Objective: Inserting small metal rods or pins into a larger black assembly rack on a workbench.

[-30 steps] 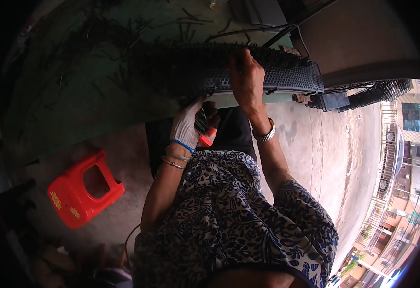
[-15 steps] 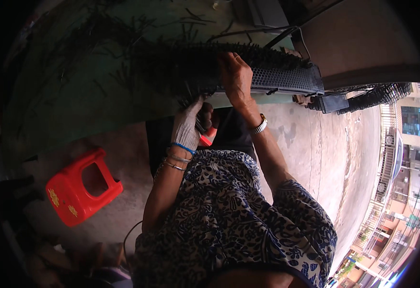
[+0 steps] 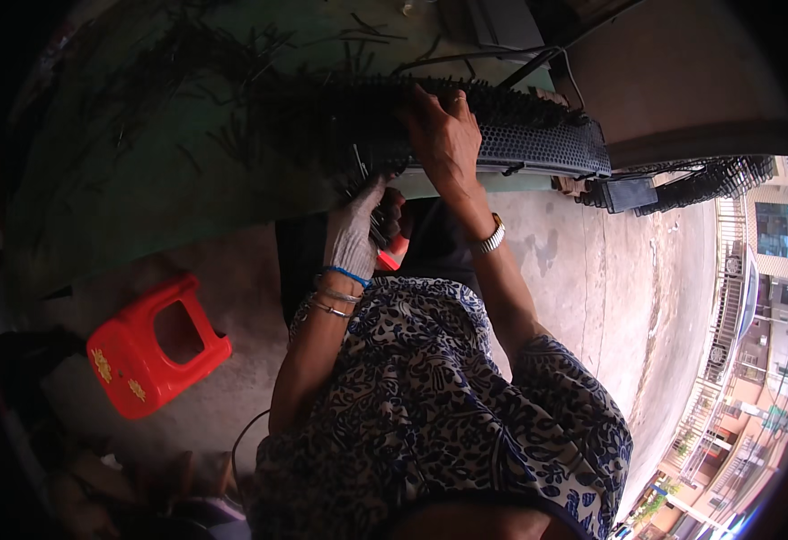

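Observation:
A long black honeycomb-perforated strip (image 3: 538, 147) lies across the table edge, with many short dark rods sticking up along its far side. My right hand (image 3: 449, 144), bare with a ring and wristwatch, is over the strip, fingers bent down among the rods. Its fingertips are partly in shadow, and what they pinch is hidden. My left hand (image 3: 355, 225), in a pale glove with dark fingers, is closed around a bundle of thin dark rods (image 3: 359, 164) just beside the strip's near edge. Their tips poke out above the glove.
Loose dark rods (image 3: 223, 63) lie scattered on the green tabletop (image 3: 142, 207). A red plastic stool (image 3: 142, 360) is on the floor at left. A cable (image 3: 502, 56) crosses the back, and another black mesh piece (image 3: 709, 183) is at far right. Fence and buildings appear beyond.
My right hand has shifted slightly, its knuckles lifting and fingers spreading a little over the strip. The rods in my left hand now stick up more visibly; the left hand has barely moved.

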`<state>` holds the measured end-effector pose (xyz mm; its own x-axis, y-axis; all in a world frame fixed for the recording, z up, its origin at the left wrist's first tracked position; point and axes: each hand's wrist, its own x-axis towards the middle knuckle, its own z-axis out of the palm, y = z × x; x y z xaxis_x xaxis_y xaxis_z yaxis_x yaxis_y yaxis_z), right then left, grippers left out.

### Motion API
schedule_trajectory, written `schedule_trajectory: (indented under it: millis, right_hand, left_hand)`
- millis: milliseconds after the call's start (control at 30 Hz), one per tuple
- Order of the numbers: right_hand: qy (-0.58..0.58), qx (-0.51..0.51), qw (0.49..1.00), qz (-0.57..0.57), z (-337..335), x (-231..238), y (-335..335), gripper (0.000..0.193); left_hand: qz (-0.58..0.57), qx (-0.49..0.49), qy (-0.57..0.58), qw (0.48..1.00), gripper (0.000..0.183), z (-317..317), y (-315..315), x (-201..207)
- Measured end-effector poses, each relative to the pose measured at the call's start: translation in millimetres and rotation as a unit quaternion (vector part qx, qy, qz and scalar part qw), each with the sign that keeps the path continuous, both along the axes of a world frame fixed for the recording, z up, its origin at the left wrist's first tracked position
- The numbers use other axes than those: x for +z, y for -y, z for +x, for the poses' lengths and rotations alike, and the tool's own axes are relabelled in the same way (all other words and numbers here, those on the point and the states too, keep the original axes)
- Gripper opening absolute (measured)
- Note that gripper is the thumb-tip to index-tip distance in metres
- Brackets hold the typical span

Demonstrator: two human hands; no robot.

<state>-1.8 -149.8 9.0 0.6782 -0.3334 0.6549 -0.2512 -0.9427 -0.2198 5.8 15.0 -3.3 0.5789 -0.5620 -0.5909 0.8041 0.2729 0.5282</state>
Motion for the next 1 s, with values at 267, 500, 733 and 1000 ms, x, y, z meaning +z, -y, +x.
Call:
schedule_trajectory:
  millis: [267, 500, 733, 1000]
  right_hand:
    - [-0.159, 0.208, 0.836, 0.482, -29, 22, -9, 0.030]
    - [-0.180, 0.258, 0.735, 0.601, -32, 23, 8, 0.025]
    - [-0.121, 0.266, 0.750, 0.593, -36, 24, -1, 0.018]
    - [-0.119, 0.250, 0.769, 0.576, -36, 25, -6, 0.020]
  left_hand:
    - [-0.002, -0.053, 0.047, 0.998, 0.018, 1, -3, 6]
    - [-0.030, -0.132, 0.076, 0.988, 0.030, 2, -8, 8]
    - [-0.047, -0.122, 0.058, 0.990, 0.025, 8, -9, 7]
    - [-0.006, -0.132, 0.083, 0.988, 0.027, 8, -12, 13]
